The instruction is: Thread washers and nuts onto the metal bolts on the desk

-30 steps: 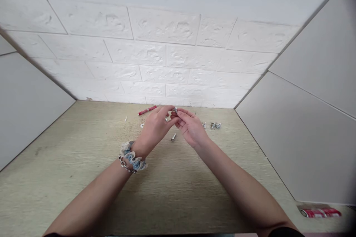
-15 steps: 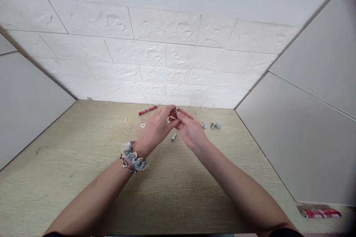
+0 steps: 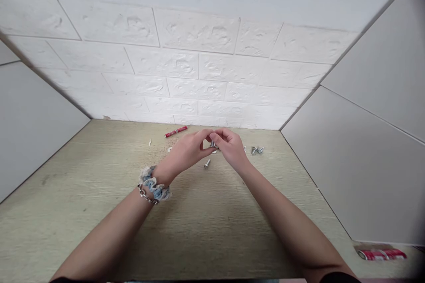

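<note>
- The left hand and the right hand meet fingertip to fingertip above the wooden table, well out in front of the person
- Pinched between them is a small silver bolt; fingers of both hands close on it, the left from its left side, the right from above and to its right
- It is too small to tell whether anything is threaded on it
- Another bolt lies loose on the table just below and between the two hands, apart from both
- A small cluster of silver fasteners sits just beyond the right hand, on its right side
- A washer shows at the far side of the left hand, partly hidden by it
- A red pen-like stick lies farther out, past the left hand, near the white brick wall
- The left wrist wears a frilly blue-and-white scrunchie with a chain bracelet right beside it
- A red and white packet lies far to the right of the right forearm, close to the grey side panel
</note>
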`<state>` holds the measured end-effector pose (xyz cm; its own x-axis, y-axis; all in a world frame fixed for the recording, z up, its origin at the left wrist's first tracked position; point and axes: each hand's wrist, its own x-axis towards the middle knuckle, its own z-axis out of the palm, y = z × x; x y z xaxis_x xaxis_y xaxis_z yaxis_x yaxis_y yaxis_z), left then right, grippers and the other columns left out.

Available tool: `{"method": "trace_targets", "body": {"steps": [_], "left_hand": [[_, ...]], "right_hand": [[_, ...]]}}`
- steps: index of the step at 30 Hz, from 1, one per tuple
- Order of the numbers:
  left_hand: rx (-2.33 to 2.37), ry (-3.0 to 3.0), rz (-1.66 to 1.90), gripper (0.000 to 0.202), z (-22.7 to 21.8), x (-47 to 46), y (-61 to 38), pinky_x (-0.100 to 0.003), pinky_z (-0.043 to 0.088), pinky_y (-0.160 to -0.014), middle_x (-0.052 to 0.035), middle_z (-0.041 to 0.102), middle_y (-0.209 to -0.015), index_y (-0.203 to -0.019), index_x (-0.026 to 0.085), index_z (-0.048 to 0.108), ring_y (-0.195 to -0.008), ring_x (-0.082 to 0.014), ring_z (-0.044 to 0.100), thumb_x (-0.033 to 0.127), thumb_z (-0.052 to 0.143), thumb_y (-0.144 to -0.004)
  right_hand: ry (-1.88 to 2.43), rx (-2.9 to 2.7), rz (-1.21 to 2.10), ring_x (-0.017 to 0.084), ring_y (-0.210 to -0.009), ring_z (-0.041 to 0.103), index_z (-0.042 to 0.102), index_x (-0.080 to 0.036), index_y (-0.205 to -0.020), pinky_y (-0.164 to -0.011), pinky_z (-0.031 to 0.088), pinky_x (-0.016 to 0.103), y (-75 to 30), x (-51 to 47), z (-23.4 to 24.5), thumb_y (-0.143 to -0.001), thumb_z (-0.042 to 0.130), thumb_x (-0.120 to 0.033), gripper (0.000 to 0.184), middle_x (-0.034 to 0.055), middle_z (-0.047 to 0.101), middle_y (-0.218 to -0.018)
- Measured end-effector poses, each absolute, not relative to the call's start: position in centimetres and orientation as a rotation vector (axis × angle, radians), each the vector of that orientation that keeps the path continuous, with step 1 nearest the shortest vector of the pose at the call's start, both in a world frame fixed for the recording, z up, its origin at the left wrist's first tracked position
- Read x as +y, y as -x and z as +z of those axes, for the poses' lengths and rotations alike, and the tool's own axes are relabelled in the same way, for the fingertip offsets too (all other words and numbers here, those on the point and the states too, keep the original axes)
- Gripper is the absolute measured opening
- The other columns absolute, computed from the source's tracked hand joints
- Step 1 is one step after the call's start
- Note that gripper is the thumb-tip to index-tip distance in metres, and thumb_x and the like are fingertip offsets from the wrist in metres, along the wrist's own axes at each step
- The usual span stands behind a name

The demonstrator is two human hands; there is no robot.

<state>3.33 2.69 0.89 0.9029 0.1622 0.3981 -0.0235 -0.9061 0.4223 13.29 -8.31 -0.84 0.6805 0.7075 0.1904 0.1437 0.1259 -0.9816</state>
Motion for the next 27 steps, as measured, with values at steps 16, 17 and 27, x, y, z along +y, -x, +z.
{"method": "trace_targets", "body": {"steps": [16,17,27], "left_hand": [[-0.006,-2.221,0.336,0.047,1.3,2.8,-3.4,-0.023,0.049,-0.064,-0.0009,0.068,-0.086,-0.128,0.023,0.043,-0.071,-0.0117,0.062,0.024,0.050,-0.082],[-0.013,-2.170,0.319,0.047,1.2,2.8,-3.4,-0.024,0.050,-0.066,-0.0012,0.068,-0.085,-0.128,0.022,0.042,-0.072,-0.0120,0.063,0.023,0.050,-0.082],[-0.044,-2.354,0.418,0.046,1.8,2.3,-3.3,-0.024,0.047,-0.070,0.0005,0.066,-0.090,-0.128,0.025,0.042,-0.081,-0.0119,0.061,0.015,0.045,-0.083]], "right_hand": [[1.188,-0.758,0.808,0.008,-0.052,0.045,0.064,-0.019,-0.077,-0.052,0.035,0.022,-15.5,-8.4,-1.7,-0.065,0.068,-0.042,0.027,-0.0040,0.053,-0.057],[1.181,-0.776,0.829,0.008,-0.054,0.047,0.065,-0.019,-0.082,-0.052,0.035,0.022,-15.6,-8.6,-1.6,-0.066,0.068,-0.041,0.027,-0.0034,0.056,-0.060],[1.148,-0.772,0.877,0.008,-0.050,0.042,0.068,-0.019,-0.083,-0.052,0.034,0.023,-15.7,-8.8,-1.1,-0.067,0.066,-0.041,0.027,-0.0049,0.047,-0.049]]}}
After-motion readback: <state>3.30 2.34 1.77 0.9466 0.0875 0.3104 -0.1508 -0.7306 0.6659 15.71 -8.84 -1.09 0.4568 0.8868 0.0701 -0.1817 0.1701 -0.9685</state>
